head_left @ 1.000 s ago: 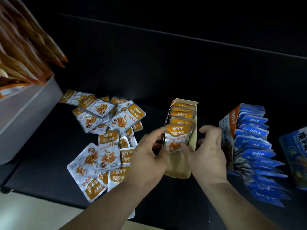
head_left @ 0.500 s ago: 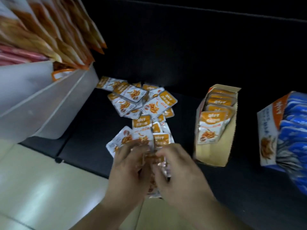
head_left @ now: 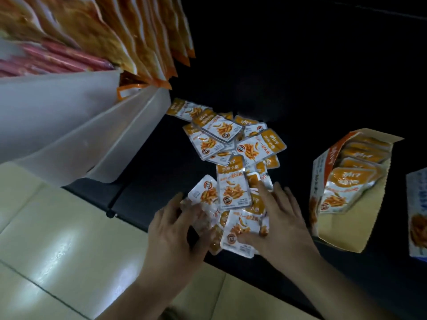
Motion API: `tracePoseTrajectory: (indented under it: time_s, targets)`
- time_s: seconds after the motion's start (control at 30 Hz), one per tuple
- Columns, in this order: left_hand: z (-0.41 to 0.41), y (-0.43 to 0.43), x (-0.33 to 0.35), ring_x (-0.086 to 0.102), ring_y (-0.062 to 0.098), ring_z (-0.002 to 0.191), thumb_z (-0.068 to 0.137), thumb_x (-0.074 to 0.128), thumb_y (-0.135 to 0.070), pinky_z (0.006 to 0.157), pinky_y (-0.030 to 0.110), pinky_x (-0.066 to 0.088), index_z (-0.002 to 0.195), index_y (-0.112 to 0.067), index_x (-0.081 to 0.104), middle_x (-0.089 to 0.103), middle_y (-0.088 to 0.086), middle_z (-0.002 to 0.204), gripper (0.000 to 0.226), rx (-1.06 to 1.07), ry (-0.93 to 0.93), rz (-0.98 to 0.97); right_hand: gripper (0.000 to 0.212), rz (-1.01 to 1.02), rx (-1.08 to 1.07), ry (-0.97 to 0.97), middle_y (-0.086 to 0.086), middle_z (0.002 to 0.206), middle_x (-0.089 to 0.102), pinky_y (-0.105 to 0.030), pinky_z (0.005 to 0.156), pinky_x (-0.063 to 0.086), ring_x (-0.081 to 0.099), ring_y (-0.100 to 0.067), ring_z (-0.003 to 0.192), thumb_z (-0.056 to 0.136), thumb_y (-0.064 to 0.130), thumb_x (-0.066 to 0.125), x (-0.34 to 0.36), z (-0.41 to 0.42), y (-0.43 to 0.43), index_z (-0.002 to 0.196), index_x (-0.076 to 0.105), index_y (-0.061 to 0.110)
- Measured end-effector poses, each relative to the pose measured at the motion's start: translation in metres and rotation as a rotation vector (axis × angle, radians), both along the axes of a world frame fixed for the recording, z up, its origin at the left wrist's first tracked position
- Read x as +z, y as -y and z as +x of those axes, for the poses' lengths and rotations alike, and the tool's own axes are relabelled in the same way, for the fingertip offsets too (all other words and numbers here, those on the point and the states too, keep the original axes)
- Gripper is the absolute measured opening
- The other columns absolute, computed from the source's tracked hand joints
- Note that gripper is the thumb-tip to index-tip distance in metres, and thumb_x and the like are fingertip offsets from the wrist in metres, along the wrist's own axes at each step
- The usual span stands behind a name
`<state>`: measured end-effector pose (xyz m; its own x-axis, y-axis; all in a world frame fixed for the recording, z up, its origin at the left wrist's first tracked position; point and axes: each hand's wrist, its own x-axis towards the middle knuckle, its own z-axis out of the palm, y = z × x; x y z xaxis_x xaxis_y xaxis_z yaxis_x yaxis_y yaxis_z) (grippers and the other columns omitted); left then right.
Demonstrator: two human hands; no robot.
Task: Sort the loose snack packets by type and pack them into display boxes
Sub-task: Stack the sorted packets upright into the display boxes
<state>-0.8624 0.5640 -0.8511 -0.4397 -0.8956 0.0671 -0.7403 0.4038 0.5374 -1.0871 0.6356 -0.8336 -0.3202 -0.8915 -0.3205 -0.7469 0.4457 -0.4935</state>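
Note:
Several loose orange-and-white snack packets lie in a pile on the black shelf. My left hand rests with spread fingers on the near left packets of the pile. My right hand lies over the near right packets, fingers straight and thumb along a packet at the shelf's front edge. To the right stands an open cardboard display box, part filled with upright orange packets of the same kind. Neither hand touches it.
A white plastic bin stands at the left, with large orange and red snack bags sticking out above it. A second box with blue packets is cut off at the right edge. Pale floor tiles lie below the shelf's edge.
Both hands left the display box, where they held a packet, and moved left to the near end of the loose pile. They now spread wider over the packets. The view swung left.

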Motion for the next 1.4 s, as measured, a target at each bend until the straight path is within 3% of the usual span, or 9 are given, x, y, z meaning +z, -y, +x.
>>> tracePoseTrajectory:
  time_s: [0.13,0.4,0.53,0.6,0.77,0.93,1.1,1.3,1.4]
  targets:
    - [-0.001,0.025,0.009,0.049,0.018,0.124,0.078,0.084,-0.043,0.1,0.037,0.044,0.15,-0.033,0.047,0.054,-0.011,0.136,0.081,0.118,0.024,0.211,0.12,-0.052,-0.005,-0.092,0.005,0.162,0.022,-0.043,0.119,0.03,0.015,-0.021,0.148,0.071,0.067,0.08,0.0,-0.004,0.007,0.162,0.007,0.041]
    - [-0.008,0.038,0.018,0.061,0.012,0.113,0.079,0.082,-0.048,0.091,0.037,0.057,0.152,-0.044,0.037,0.053,-0.015,0.127,0.086,0.062,0.068,0.357,0.119,0.099,0.142,-0.187,0.005,0.161,-0.008,-0.041,0.102,0.051,0.017,-0.03,0.147,0.086,0.053,0.075,0.023,0.002,0.021,0.14,-0.029,0.069]
    - [0.002,0.05,0.016,0.011,0.021,0.155,0.083,0.075,-0.058,0.118,0.046,0.028,0.161,-0.051,0.007,0.008,-0.014,0.17,0.104,-0.209,0.265,0.087,0.092,0.162,0.199,-0.193,0.008,0.164,-0.028,-0.05,0.111,0.046,0.001,-0.041,0.155,0.094,0.045,0.07,0.022,0.008,0.027,0.151,0.001,0.066]
    - [0.007,0.056,0.011,0.006,0.021,0.16,0.089,0.073,-0.05,0.121,0.052,0.026,0.157,-0.05,0.029,0.012,-0.015,0.171,0.081,-0.39,0.21,0.07,0.081,0.115,0.165,-0.177,0.008,0.168,-0.018,-0.05,0.111,0.047,0.005,-0.038,0.156,0.092,0.046,0.072,0.015,0.005,0.021,0.152,0.02,0.063]
    - [0.018,0.049,-0.007,0.051,0.031,0.138,0.093,0.064,-0.054,0.103,0.051,0.051,0.123,-0.027,0.075,0.061,0.002,0.142,0.042,-0.355,0.154,-0.075,0.064,-0.194,0.086,-0.144,-0.001,0.17,0.017,-0.059,0.095,0.053,0.013,-0.041,0.156,0.079,0.036,0.087,-0.011,-0.004,-0.01,0.136,0.061,0.048]
    - [0.021,0.04,-0.004,0.046,0.025,0.145,0.092,0.069,-0.052,0.112,0.044,0.047,0.098,-0.02,0.079,0.061,0.005,0.145,0.034,-0.367,0.094,-0.16,0.055,-0.26,0.09,-0.13,0.0,0.172,0.013,-0.052,0.104,0.045,-0.009,-0.025,0.159,0.08,0.055,0.073,-0.009,-0.003,-0.013,0.134,0.064,0.046]
    - [0.013,0.061,0.011,0.037,0.013,0.149,0.09,0.07,-0.05,0.114,0.041,0.045,0.095,-0.029,0.073,0.055,-0.004,0.151,0.022,-0.539,0.075,0.048,0.029,-0.283,-0.136,0.042,0.002,0.16,0.039,-0.053,0.118,0.036,0.023,-0.026,0.155,0.078,0.045,0.084,-0.014,0.002,-0.005,0.103,0.074,0.036]
    - [-0.001,0.069,0.019,0.036,0.004,0.122,0.083,0.073,-0.05,0.096,0.029,0.028,0.148,-0.043,0.037,0.047,-0.021,0.129,0.075,-0.531,0.318,0.106,0.076,-0.229,-0.229,-0.071,-0.003,0.138,0.052,-0.043,0.097,0.046,0.046,-0.027,0.132,0.07,0.028,0.093,-0.002,-0.005,0.006,0.135,0.055,0.023]
    - [0.0,0.075,0.02,0.042,0.01,0.119,0.082,0.069,-0.057,0.095,0.034,0.031,0.145,-0.04,0.042,0.051,-0.016,0.125,0.071,-0.476,0.415,0.095,0.085,-0.31,-0.153,-0.252,-0.008,0.125,0.056,-0.046,0.089,0.049,0.052,-0.033,0.117,0.063,0.024,0.097,-0.001,-0.005,0.008,0.138,0.057,0.017]
